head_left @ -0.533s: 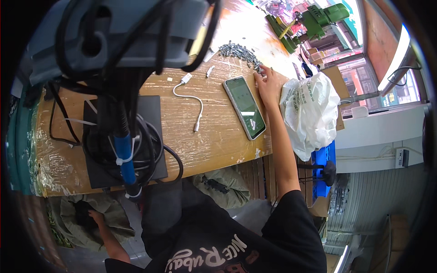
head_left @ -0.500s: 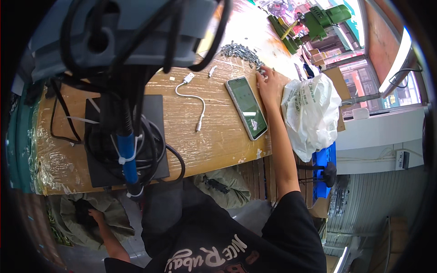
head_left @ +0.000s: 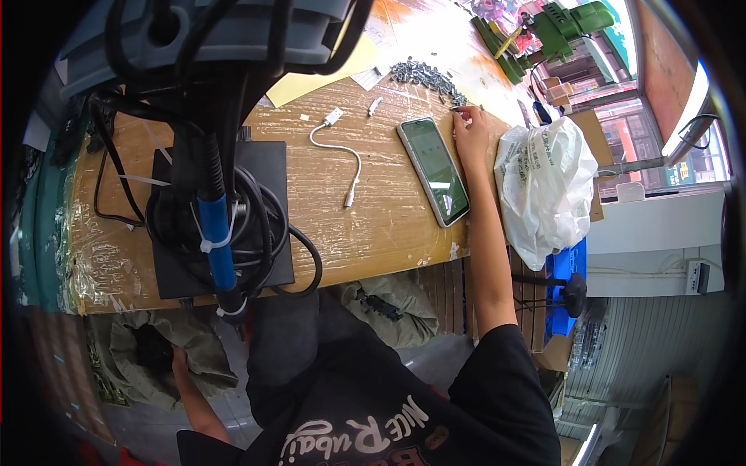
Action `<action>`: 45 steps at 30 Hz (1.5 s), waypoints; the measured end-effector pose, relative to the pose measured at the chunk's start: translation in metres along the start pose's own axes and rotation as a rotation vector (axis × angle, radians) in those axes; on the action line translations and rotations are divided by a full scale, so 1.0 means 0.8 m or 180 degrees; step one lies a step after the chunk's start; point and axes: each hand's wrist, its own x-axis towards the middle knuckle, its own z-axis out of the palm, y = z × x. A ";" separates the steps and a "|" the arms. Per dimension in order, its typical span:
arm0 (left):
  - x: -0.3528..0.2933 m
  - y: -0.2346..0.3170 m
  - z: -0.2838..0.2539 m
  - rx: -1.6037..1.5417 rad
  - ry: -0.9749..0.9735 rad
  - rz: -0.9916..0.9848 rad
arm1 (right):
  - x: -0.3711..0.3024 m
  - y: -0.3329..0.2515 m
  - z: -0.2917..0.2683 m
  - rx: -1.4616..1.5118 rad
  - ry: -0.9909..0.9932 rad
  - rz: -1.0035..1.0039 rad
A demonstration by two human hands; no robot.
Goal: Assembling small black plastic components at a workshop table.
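Note:
On the far part of the table, my right hand (head_left: 470, 130) is at the near end of a pile of small grey metal pieces (head_left: 423, 76). Its fingers are drawn together in a pinch, seemingly on one small piece at the tips. A phone (head_left: 435, 172) in a pale case lies beside my right forearm. At the lower left, my left hand (head_left: 178, 359) reaches into an olive cloth sack (head_left: 203, 351), against a bunch of black items (head_left: 152, 347). The fingers of that hand are hidden among them.
A short white cable (head_left: 351, 155) and a small metal connector (head_left: 375, 106) lie mid-table. A white plastic bag (head_left: 544, 182) stands right of my forearm. A dark machine with coiled cables (head_left: 252, 210) fills the left. A green hand press (head_left: 556, 35) stands far right; another sack (head_left: 404, 311) sits below the table.
My right hand's fingers have come together at the pile's near end. My left hand has gone deeper into the sack, hiding its fingers. The whole view has shifted slightly.

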 end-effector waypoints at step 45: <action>-0.006 0.005 -0.014 -0.3365 -0.0463 -0.0046 | -0.001 0.018 -0.007 0.0492 0.0104 0.0371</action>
